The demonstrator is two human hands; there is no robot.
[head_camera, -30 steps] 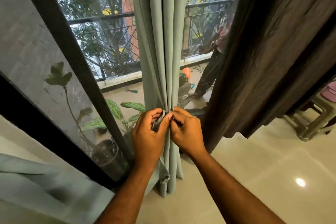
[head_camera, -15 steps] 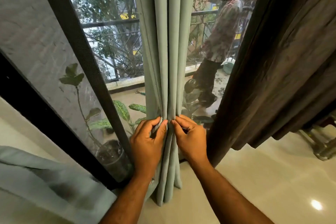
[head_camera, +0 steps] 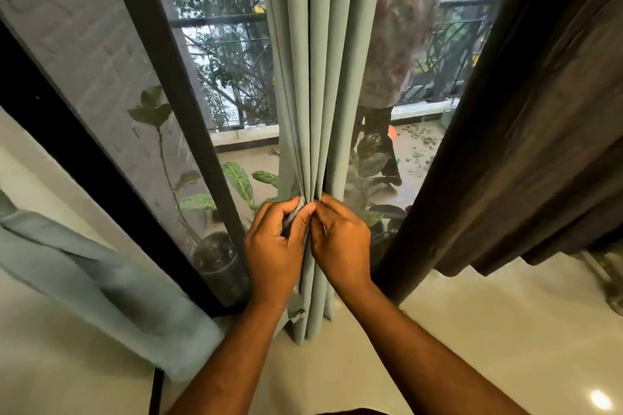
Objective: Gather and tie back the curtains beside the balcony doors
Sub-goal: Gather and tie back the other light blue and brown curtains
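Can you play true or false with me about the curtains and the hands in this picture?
1. Both hands pinch the green curtain. True: the left hand and the right hand grip its folds together.
2. The brown curtain is being held. False: no hand touches it.
3. Potted plants stand outside the glass. True.
4. The green curtain is already tied with a band. False: no tie shows; only the hands hold it.
5. Nobody is on the balcony. False: a person stands there.

L hand point(head_camera: 274, 248), R hand point(head_camera: 342, 246), fingers pinched, touching
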